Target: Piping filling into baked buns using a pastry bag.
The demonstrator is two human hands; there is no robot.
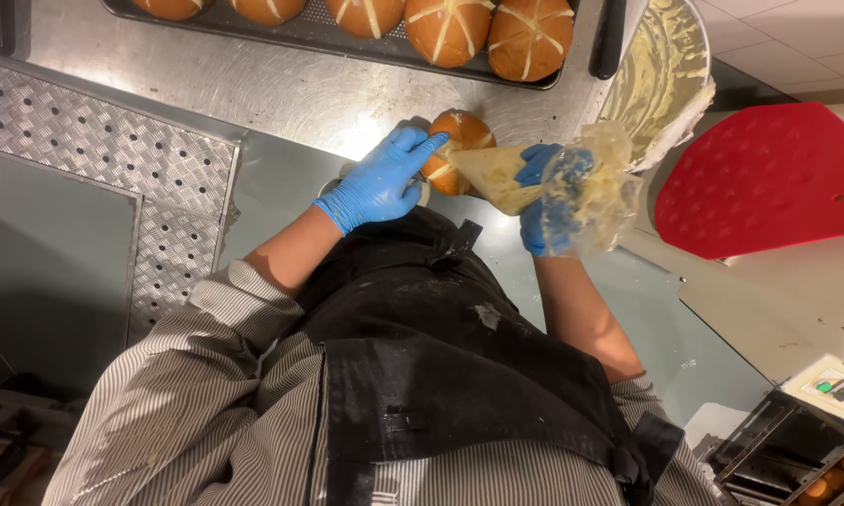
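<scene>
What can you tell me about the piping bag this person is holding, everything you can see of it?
The piping bag is a clear plastic cone filled with pale yellow cream and smeared with it outside. The right hand, in a blue glove, grips its crumpled wide end, which bunches loosely past the fingers. The bag lies nearly level, its narrow tip pointing left into a round browned bun that the gloved left hand steadies on the metal counter.

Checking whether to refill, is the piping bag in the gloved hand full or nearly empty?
Partly full. The piping bag still bulges with pale cream toward its tip at the bun, while its upper part, bunched in the right hand, is only smeared.
</scene>
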